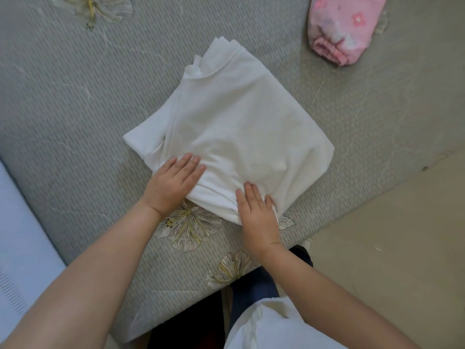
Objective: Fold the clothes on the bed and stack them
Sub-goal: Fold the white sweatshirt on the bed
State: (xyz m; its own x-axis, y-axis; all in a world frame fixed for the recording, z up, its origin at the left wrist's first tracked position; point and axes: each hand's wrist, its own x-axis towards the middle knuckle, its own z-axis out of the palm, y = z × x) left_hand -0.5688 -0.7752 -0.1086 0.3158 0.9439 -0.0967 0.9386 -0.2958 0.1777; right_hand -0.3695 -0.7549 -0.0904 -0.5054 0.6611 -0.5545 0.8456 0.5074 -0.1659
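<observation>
A white garment [239,122] lies folded into a rough square in the middle of the grey bed [75,109]. One sleeve sticks out at its left side. My left hand [173,182] rests flat on the garment's near left edge, fingers spread. My right hand [256,212] lies flat on the near right corner, with the thumb tucked against the cloth's edge. Neither hand grips the fabric. A pink flowered garment [339,26] lies folded at the far right of the bed.
The grey bedcover has printed flowers [188,225] near its front corner. The bed's near edge runs diagonally past my legs, with beige floor [390,248] to the right. A pale blue surface [20,235] borders the bed at the left.
</observation>
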